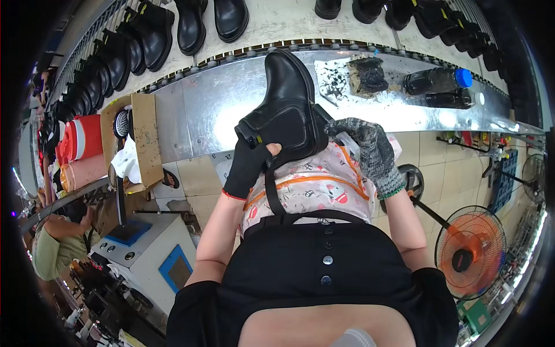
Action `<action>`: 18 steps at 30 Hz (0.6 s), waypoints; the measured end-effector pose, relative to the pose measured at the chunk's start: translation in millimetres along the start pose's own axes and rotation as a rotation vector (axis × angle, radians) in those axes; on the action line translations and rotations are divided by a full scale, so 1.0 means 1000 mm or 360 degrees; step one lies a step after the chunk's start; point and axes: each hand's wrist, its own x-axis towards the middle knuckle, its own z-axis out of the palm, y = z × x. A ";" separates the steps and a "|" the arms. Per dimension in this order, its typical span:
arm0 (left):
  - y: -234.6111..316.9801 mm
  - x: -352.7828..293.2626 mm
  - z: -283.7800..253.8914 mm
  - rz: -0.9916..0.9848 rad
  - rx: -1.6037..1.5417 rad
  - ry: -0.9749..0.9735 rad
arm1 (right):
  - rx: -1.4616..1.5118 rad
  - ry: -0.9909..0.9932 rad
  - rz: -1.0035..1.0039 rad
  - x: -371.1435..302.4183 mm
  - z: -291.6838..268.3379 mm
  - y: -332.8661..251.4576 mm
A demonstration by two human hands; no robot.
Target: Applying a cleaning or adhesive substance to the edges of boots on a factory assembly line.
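A black leather boot (pixel 283 107) lies on its side over the near edge of the metal bench, toe pointing away from me. My left hand (pixel 252 162), in a black glove with the thumb tip bare, is closed on the boot's upper opening. Close beside the heel is my right hand (pixel 370 151), in a grey knitted glove with its fingers curled. A small dark piece shows between its fingertips and the boot; I cannot make out what it is. Under the boot, a patterned apron (pixel 309 188) with orange trim covers my lap.
Beyond the metal bench (pixel 214 87) runs a conveyor (pixel 277 23) bearing rows of black boots. A blackened sponge block (pixel 368 77) sits on a stained white cloth (pixel 332 81). Dark bottles (pixel 430 81) lie at right. A cardboard box (pixel 147 139) stands left, an orange fan (pixel 469 251) right.
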 end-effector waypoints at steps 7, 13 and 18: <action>0.007 0.001 0.018 -0.0180 -0.0140 -0.0113 | -0.0470 -0.0116 -0.0048 -0.020 -0.013 -0.007; 0.012 0.005 0.029 -0.0171 -0.0359 -0.0136 | -0.0465 -0.0098 -0.0053 -0.047 -0.023 -0.013; 0.024 0.007 0.037 -0.0248 -0.0509 -0.0086 | -0.0464 -0.0002 -0.0160 -0.058 -0.026 -0.029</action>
